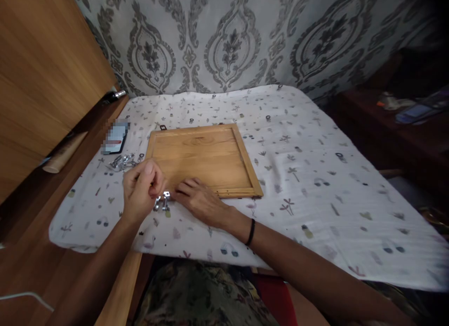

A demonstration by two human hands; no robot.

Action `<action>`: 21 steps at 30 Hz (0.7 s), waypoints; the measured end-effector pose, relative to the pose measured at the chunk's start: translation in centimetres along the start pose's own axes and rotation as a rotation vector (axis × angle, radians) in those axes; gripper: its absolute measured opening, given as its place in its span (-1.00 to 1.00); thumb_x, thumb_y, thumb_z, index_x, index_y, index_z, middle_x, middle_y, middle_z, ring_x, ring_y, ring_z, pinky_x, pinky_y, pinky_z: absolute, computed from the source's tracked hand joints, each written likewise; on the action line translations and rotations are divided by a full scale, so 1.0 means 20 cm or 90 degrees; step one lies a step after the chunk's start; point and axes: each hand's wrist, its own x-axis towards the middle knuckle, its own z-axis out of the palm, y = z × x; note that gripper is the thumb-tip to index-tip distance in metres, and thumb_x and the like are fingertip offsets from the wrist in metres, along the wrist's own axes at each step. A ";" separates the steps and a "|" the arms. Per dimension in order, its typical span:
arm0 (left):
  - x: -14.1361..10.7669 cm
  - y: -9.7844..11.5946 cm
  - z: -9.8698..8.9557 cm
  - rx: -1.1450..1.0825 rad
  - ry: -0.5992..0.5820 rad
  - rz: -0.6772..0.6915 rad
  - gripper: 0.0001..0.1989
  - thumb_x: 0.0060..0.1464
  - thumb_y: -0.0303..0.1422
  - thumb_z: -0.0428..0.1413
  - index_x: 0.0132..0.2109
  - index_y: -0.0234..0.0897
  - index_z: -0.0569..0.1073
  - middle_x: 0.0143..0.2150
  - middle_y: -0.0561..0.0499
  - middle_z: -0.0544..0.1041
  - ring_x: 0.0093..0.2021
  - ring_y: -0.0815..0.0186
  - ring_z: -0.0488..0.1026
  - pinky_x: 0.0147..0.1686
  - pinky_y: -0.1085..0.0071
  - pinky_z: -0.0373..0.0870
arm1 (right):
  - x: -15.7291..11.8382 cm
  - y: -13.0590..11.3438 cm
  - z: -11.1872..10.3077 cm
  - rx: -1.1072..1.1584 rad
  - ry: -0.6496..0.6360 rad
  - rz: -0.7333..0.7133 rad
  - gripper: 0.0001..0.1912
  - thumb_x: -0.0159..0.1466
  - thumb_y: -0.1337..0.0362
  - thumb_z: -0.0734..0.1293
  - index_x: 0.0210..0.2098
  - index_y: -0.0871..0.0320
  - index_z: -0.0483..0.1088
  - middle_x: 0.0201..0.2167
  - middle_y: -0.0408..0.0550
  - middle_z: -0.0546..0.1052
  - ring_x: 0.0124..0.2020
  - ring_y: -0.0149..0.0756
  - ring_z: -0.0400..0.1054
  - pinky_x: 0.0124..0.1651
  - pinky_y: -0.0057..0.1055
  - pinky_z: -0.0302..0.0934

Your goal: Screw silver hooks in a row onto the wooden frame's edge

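A framed wooden panel lies flat on the patterned cloth. Over its near left corner my left hand is raised, fingers curled together; whatever they pinch is too small to make out. My right hand rests on the panel's near edge with its fingers spread out over the wood. Between the hands, at that edge, are small shiny metal pieces. Several more metal pieces lie in a pile left of the panel.
A phone lies on the cloth at the back left. Beyond the left edge stands a large wooden board, with a rolled tube near it. Patterned fabric hangs behind.
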 end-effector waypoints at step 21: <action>0.05 0.02 -0.05 -0.059 -0.170 -0.079 -0.50 0.24 -0.14 0.24 -0.54 -0.29 0.26 -0.68 0.26 -0.06 -0.70 0.57 -0.17 -0.67 0.59 -0.13 | 0.00 0.00 0.01 0.011 0.002 0.008 -0.80 0.50 0.33 0.27 0.02 0.19 0.51 -0.15 0.02 0.55 -0.06 -0.16 0.31 0.01 -0.23 0.24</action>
